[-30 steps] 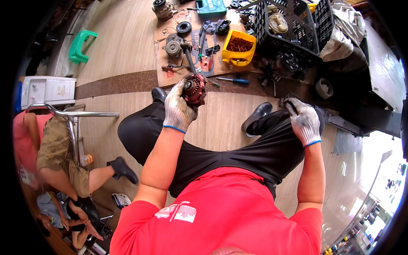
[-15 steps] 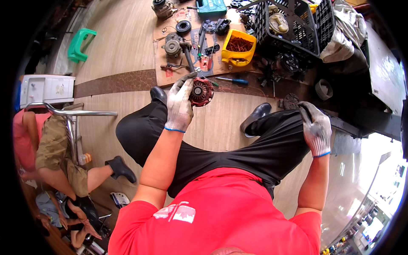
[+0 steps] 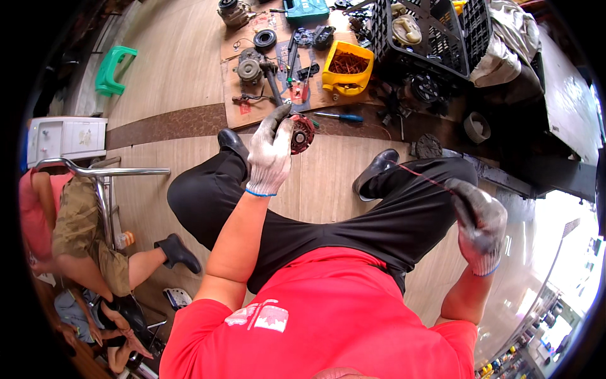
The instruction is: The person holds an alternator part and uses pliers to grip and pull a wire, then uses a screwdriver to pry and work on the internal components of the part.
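Note:
My left hand (image 3: pixel 270 155), in a white knitted glove with grey fingers, is closed on the edge of a round motor stator (image 3: pixel 302 135) with reddish copper windings. It holds the part up between my knees, near the cardboard's front edge; the fingers hide its left side. Out past my right knee, my right hand (image 3: pixel 481 222), gloved alike and smeared by motion, is closed on the end of a thin reddish copper wire (image 3: pixel 424 177). The wire runs from its fingertips back over my right leg toward the floor; where its other end lies I cannot tell.
Cardboard (image 3: pixel 237 117) ahead bears motor parts (image 3: pixel 250 71), a yellow cut-open container (image 3: pixel 341 86) of copper scraps and a teal case (image 3: pixel 306 10). A blue-handled screwdriver (image 3: pixel 351 118) lies nearby. Black crate (image 3: pixel 421 58) at right; green stool (image 3: pixel 104 82) and a seated person (image 3: pixel 82 221) at left.
My right hand has moved right and back toward me, and the wire shows stretched from it. The stator has turned slightly in my left hand. The whole view has shifted a little.

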Motion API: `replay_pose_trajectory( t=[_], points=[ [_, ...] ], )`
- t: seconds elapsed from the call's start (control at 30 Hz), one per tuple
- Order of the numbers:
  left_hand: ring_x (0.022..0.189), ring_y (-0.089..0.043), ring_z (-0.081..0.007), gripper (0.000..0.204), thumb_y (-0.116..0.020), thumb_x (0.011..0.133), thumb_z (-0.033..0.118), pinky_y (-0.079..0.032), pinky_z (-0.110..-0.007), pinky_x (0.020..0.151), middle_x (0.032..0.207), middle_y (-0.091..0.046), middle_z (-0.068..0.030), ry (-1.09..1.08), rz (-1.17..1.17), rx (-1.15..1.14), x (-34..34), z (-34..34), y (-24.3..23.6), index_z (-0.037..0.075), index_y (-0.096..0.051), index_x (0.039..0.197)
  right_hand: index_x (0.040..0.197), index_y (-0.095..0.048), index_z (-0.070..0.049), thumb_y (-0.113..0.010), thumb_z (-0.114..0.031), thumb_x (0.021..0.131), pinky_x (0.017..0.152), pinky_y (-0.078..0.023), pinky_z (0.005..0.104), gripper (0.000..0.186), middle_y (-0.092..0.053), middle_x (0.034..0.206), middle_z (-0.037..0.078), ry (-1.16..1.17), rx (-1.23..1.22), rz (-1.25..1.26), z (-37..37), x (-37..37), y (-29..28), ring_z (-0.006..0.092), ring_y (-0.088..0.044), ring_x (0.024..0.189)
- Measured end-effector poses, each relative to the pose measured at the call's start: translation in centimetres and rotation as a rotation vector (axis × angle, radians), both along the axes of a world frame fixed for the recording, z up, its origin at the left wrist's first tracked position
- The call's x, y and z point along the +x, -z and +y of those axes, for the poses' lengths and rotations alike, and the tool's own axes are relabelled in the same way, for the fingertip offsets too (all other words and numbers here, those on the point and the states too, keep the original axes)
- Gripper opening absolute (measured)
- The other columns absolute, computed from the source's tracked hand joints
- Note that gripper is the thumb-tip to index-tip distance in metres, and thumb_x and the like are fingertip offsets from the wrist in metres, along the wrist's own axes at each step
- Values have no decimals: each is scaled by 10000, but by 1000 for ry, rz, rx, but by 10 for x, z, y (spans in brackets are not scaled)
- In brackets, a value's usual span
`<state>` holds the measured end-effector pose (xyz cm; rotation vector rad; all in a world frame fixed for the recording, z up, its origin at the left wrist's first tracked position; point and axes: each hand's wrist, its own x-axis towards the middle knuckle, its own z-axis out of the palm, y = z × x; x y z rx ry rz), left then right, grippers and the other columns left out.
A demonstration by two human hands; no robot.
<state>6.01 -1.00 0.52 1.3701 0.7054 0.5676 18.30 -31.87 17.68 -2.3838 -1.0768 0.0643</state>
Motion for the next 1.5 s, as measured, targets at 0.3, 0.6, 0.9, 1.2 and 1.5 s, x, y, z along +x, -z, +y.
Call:
replay_pose_trajectory(
  t=[0.3, 0.6, 0.9, 1.2, 1.5],
  points=[
    [1013, -624, -122, 313, -559, 1023, 133, -517, -256, 900, 1155, -663, -97, -65, 78, -101, -7, 17, 7, -51, -598, 1273, 1016, -735, -45, -717, -106, 834, 701, -562, 362, 193, -722, 884, 137, -339, -198, 688, -2, -34, 1, 295, -707, 792],
    [1005, -619, -117, 330, -575, 1016, 143, -511, -259, 900, 1139, -673, -96, 4, 117, -141, -31, 39, -9, -50, -614, 1281, 1187, -699, -62, -676, -80, 868, 873, -552, 369, 321, -709, 1077, 182, -27, -364, 230, -40, 22, 19, 334, -691, 981],
    [1014, -622, -133, 334, -596, 977, 168, -512, -284, 921, 1122, -683, -92, 488, 352, 126, -27, 85, -94, -33, -644, 1240, 1214, -692, -140, -598, -180, 915, 873, -559, 393, 316, -691, 1187, 134, -291, -414, 183, 98, 136, 109, 336, -687, 991],
    [963, -619, -128, 293, -583, 957, 147, -498, -275, 896, 1044, -684, -72, 415, 376, -51, -13, 117, -63, -36, -670, 1169, 1120, -714, -61, -567, -442, 938, 976, -494, 444, 447, -676, 1195, 200, -118, -653, 413, 230, 152, 325, 374, -631, 1135],
    [946, -635, -165, 296, -578, 938, 163, -497, -312, 900, 1013, -706, -128, 454, 546, 142, -14, 136, -71, -41, -683, 1124, 1088, -701, -48, -543, -405, 955, 956, -514, 467, 413, -686, 1163, 212, 428, -569, 283, 226, 160, 405, 359, -644, 1128]
  ],
)
